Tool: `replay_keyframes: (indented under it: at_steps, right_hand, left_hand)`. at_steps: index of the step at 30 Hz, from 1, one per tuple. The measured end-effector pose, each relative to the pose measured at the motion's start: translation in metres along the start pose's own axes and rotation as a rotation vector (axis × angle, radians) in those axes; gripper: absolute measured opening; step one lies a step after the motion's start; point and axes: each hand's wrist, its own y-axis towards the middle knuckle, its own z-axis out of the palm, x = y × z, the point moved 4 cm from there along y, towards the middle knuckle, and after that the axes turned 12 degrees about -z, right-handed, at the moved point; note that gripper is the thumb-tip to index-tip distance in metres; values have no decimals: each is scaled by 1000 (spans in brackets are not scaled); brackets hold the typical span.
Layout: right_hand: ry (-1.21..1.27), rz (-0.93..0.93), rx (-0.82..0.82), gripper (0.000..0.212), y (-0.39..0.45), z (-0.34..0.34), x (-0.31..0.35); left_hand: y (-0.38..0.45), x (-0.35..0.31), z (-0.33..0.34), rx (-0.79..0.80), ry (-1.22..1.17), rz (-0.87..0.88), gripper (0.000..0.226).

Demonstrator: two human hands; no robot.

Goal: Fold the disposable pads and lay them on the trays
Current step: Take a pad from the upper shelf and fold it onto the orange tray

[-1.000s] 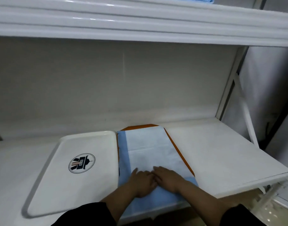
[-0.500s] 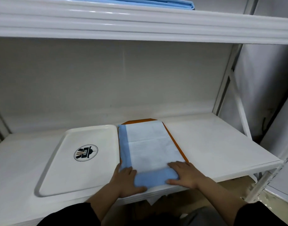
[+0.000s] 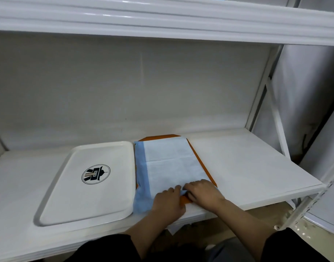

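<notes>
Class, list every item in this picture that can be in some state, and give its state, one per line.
Disposable pad: folded narrow, lying on the orange tray, near end in the hands.
Orange tray: mostly covered by the pad.
White tray: bare, no pad on it.
Left hand: on the pad's near end.
Right hand: fingers curled on the pad's near edge.
</notes>
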Motion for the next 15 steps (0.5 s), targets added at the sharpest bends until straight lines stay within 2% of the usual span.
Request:
replay_keyframes:
  at_steps: [3, 8, 13, 15]
  right_hand:
    - [-10, 0, -51, 30, 1, 0, -8]
    - [-40, 53, -15, 22, -25, 3, -34]
    - [-33, 206, -27, 18, -54, -4, -65]
    - [24, 328, -65, 16, -62, -7, -74]
  left_hand:
    - [11, 1, -12, -25, 89, -41, 29]
    - [26, 19, -15, 15, 121, -9, 28]
    - [29, 30, -11, 7, 130, 18, 29]
    - [28, 32, -10, -20, 125, 31, 29]
